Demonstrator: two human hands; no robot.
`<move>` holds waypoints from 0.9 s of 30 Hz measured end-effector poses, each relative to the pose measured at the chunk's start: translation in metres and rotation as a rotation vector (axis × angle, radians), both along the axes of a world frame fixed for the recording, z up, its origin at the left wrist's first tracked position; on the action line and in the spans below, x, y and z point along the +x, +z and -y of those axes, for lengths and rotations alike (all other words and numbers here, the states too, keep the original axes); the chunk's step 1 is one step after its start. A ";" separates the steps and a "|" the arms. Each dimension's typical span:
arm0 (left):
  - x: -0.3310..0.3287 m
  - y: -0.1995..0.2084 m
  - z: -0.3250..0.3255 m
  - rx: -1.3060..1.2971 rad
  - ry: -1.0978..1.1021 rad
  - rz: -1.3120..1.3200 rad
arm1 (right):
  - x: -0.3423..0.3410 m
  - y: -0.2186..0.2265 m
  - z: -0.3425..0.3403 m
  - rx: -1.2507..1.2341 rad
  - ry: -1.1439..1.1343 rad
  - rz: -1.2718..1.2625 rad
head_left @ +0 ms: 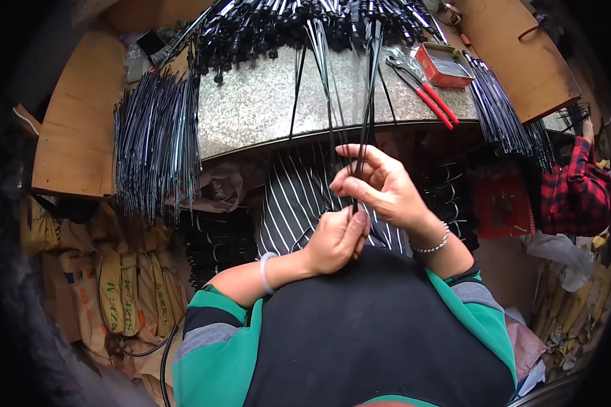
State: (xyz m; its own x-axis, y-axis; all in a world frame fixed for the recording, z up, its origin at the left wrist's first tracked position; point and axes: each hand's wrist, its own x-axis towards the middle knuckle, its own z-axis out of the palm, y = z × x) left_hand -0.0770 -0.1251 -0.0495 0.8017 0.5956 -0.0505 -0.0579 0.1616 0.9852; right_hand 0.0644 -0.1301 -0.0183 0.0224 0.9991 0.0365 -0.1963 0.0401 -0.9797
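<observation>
Close to my lap, my left hand [336, 237] is closed, its thumb and fingers pinched around the lower ends of several thin black rods [371, 88]. Just above it and to the right, my right hand [383, 186] curls its thumb and fingers about the same rods. From my hands they run up over the table edge toward a dense heap of rods with black and silver fittings [271, 30]. Fingers hide the rod ends, so how they meet there does not show.
The speckled table [251, 108] has a curved front edge. Red-handled pliers [424, 93] lie beside a red box [445, 66] of thin pieces. Rod bundles overhang at left [157, 136] and right [499, 108]. Sacks [125, 292] stand lower left; a person's checked sleeve [577, 180] shows at right.
</observation>
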 end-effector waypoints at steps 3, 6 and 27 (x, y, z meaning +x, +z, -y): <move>0.005 -0.007 -0.003 0.234 -0.098 0.008 | -0.005 0.003 0.007 -0.024 -0.014 -0.183; -0.002 0.016 -0.017 0.519 -0.370 0.056 | 0.013 0.013 0.015 -0.019 -0.047 -0.199; 0.036 0.102 -0.182 0.715 0.516 0.342 | 0.044 0.021 0.013 -0.034 0.253 -0.224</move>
